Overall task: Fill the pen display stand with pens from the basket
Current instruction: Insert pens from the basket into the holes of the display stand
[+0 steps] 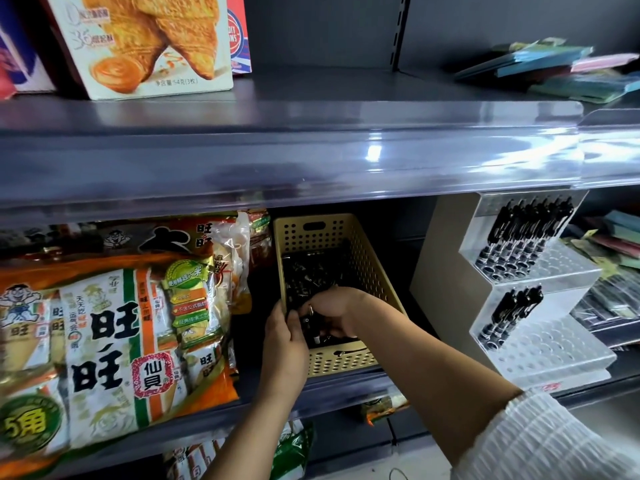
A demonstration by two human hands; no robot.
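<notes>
Fingers of both hands (313, 323) curl around black pens (308, 282) inside the perforated tan basket (367, 258).

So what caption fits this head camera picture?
Both hands gather black pens from the tan perforated plastic basket.

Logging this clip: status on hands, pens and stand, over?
Both hands in basket, left hand and right hand gathering pens. Display stand part filled, two tiers started. Path to stand clear.
</notes>
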